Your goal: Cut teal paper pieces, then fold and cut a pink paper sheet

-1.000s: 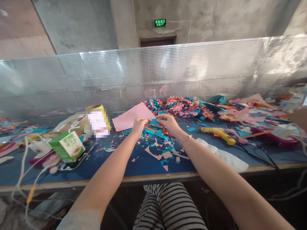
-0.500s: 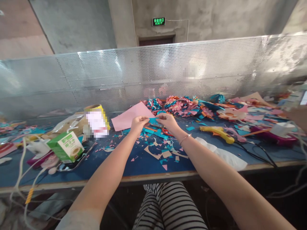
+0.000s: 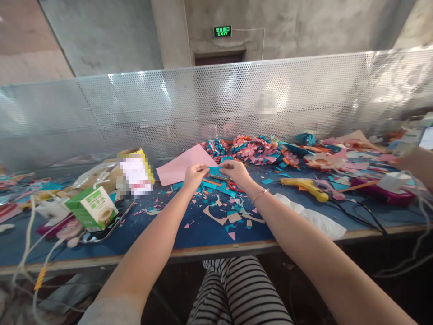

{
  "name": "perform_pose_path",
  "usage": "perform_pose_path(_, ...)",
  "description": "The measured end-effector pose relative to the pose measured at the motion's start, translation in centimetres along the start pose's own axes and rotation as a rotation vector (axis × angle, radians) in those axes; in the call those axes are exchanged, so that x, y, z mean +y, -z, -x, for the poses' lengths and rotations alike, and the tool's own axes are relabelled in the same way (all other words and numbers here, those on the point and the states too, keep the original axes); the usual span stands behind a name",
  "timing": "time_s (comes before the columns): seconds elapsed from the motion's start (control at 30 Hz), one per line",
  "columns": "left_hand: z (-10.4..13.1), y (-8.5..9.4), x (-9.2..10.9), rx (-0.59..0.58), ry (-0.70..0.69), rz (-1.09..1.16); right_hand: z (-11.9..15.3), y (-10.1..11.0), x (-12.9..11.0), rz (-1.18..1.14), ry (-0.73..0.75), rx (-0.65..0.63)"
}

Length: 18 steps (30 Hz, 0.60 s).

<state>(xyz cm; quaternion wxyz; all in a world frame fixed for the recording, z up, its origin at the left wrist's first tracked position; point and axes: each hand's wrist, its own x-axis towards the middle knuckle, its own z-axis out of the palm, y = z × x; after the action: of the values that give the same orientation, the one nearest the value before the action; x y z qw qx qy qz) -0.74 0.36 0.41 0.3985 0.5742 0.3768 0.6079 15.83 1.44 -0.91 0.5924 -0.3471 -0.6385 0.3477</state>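
Left grip and right grip pinch opposite ends of the blue paper beside the pink sheet; light, even tension should keep the blue edges true.

craft wkshp, paper scraps & glue gun on bench, exit sign, concrete wall

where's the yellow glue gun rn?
In the head view, the yellow glue gun lies on the blue table, right of the right hand and just beyond the white sheet.
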Motion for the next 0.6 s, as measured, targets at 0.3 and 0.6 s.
perform_pose_path(0.3,0.16,0.05,-0.11,-0.139,-0.074,-0.237,0.28,0.16,-0.50,0.156,0.018,-0.066)
perform_pose_path(0.6,0.28,-0.09,-0.08,-0.137,-0.155,-0.274,0.27,-0.06,-0.52,0.049,0.053,-0.071)
